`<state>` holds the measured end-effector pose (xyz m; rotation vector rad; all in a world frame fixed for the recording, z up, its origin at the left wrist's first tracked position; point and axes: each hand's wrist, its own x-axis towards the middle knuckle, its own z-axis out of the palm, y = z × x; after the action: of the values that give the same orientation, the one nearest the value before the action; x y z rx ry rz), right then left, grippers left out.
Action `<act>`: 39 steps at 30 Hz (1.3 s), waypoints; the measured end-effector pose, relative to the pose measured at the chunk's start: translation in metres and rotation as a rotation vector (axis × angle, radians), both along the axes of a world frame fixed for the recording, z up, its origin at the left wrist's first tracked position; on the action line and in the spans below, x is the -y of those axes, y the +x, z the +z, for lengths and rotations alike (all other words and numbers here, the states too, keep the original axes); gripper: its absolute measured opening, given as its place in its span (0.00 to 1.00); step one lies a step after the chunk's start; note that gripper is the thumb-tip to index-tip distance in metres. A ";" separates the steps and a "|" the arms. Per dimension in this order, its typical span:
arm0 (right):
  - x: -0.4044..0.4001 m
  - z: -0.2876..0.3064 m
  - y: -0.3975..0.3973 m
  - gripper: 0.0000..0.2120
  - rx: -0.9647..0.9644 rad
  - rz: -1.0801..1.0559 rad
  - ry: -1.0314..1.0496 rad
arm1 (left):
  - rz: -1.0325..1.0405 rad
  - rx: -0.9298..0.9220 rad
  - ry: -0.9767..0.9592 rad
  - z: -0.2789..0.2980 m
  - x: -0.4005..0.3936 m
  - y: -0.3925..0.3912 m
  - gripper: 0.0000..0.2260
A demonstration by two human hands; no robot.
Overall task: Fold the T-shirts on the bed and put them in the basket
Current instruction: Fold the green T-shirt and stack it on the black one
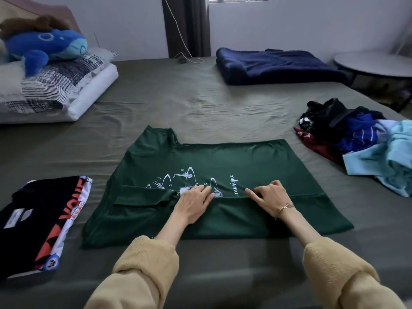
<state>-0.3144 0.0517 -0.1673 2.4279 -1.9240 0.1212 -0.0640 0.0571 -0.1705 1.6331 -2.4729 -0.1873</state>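
A dark green T-shirt [223,161] with a white music print lies spread across the olive bed, its near side folded up over the print. My left hand [194,202] lies flat on the folded flap, fingers straight, pressing its edge. My right hand [270,197] rests on the same fold edge just to the right, forefinger stretched out, the other fingers bent. A folded black, white and orange T-shirt [38,221] lies at the near left. A loose pile of unfolded shirts [361,139], black, blue, maroon and light blue, sits at the right. No basket is in view.
Pillows [51,85] with a blue plush toy [44,47] fill the far left corner. A folded navy blanket [276,65] lies at the far side of the bed. A round table [376,63] stands beyond the right edge. A cable and a small dark object [182,60] lie by the wall.
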 end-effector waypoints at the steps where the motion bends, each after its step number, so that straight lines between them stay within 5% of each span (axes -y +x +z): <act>1: -0.001 -0.001 -0.006 0.40 0.016 -0.021 -0.015 | -0.005 -0.029 0.009 0.000 0.000 -0.002 0.14; 5: 0.002 -0.006 -0.030 0.48 0.052 -0.058 -0.035 | -0.046 -0.079 0.055 0.004 0.001 -0.021 0.15; 9: 0.006 -0.010 -0.054 0.30 0.027 -0.132 -0.031 | -0.050 -0.028 0.008 0.002 0.007 -0.032 0.17; 17: 0.016 -0.011 -0.098 0.26 -0.067 -0.288 -0.063 | -0.062 -0.047 -0.072 -0.001 0.018 -0.045 0.15; 25: 0.063 0.003 -0.072 0.05 0.098 -0.159 -0.111 | -0.048 0.053 -0.180 0.003 0.069 -0.063 0.09; 32: 0.144 0.013 -0.050 0.32 -0.005 -0.091 0.113 | 0.179 0.327 -0.077 0.012 0.147 -0.045 0.21; 39: 0.189 0.013 -0.056 0.26 -0.142 -0.168 0.030 | 0.254 0.400 0.089 0.020 0.188 -0.019 0.31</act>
<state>-0.3700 -0.1375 -0.1543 2.2127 -2.0671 -0.0838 -0.0835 -0.1305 -0.1509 2.1878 -2.5175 0.0725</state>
